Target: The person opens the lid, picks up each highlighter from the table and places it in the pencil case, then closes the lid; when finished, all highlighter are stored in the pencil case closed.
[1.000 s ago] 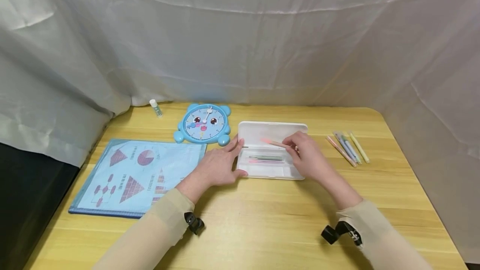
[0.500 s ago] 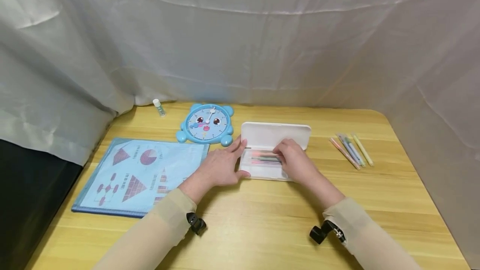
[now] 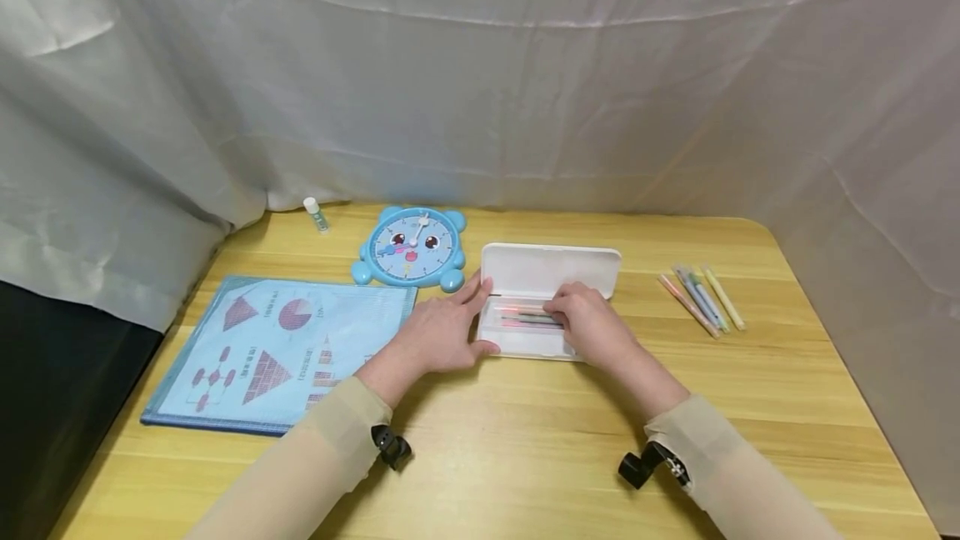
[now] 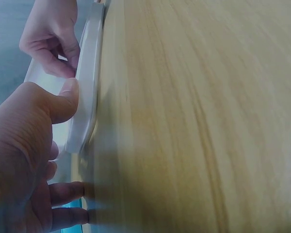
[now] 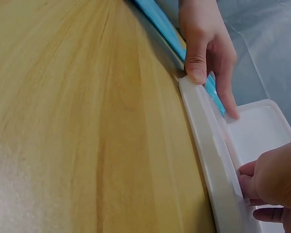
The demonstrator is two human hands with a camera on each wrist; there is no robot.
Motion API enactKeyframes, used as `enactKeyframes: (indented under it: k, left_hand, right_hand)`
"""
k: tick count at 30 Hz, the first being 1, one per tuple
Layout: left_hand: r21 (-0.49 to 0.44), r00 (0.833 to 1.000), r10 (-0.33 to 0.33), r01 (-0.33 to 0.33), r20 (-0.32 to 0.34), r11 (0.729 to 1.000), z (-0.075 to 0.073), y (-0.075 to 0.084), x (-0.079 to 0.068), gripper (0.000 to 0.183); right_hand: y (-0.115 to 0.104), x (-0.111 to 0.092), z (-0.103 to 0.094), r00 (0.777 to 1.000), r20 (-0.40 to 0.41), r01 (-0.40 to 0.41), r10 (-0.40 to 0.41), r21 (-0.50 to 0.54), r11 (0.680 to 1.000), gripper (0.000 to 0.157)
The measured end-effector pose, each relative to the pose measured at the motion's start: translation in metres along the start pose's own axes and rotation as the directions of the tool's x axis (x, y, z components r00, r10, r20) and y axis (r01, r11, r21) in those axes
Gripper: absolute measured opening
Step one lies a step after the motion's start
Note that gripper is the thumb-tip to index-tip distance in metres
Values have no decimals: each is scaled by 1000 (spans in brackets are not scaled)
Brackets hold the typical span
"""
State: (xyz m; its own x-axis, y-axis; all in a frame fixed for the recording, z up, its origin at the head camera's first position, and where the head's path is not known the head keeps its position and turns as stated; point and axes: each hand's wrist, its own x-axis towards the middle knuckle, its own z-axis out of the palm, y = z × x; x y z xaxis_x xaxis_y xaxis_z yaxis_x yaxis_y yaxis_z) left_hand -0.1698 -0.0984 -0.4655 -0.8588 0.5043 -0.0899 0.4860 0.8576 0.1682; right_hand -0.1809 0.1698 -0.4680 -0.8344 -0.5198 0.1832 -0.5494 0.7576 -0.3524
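Presently: 1 oblong white plastic pencil case (image 3: 521, 344), hinged lid (image 3: 551, 267) raised, on a yellow wood-grain tabletop (image 3: 525, 457). Left hand (image 3: 441, 332): spread wide, fingers fairly straight, thumb at the near-left corner, 1 fingertip at the lid; apparently bracing rather than clasping. Right hand (image 3: 592, 323): fingers curled, seemingly pinching the end of 1 slim pink-orange pen (image 3: 520, 309), inside the case beside 1 slim dark-green pen (image 3: 531, 318). Handling note: align pens parallel, below the hinge line; release low and gently; brace the case without tipping it.
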Motion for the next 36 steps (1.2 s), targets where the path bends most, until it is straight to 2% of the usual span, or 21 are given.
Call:
enactKeyframes:
  k: [5, 11, 17, 20, 24, 31, 36]
  left_hand:
    - [7, 1000, -1, 1, 0, 1000, 1, -1, 1, 105]
    - [16, 1000, -1, 1, -2, 1000, 1, -1, 1, 105]
    - [19, 1000, 1, -1, -1, 1000, 0, 0, 2, 105]
    - [22, 1000, 3, -3, 1, 1000, 0, 1, 1, 105]
    - [10, 1000, 7, -7, 0, 1000, 0, 2, 1, 105]
    - [16, 1000, 0, 0, 0, 1000, 1, 1, 0, 105]
    - [-5, 1000, 9, -9, -4, 1000, 0, 1, -1, 104]
  right_hand:
    - [0, 1, 0, 1000, -5, -2, 2, 16, 1000, 33]
    - [0, 1, 1, 1000, -5, -22, 22, 64, 998, 23]
    - [4, -3, -8, 998, -56, 3, 5, 142, 990, 16]
    - [9, -10, -17, 997, -81, 5, 11, 192, 981, 14]
    - [15, -24, -35, 991, -122, -31, 62, 240, 970, 15]
    - [34, -54, -71, 951, -300, -25, 71, 157, 987, 17]
    - [56, -79, -92, 934, -321, -119, 155, 130, 984, 14]
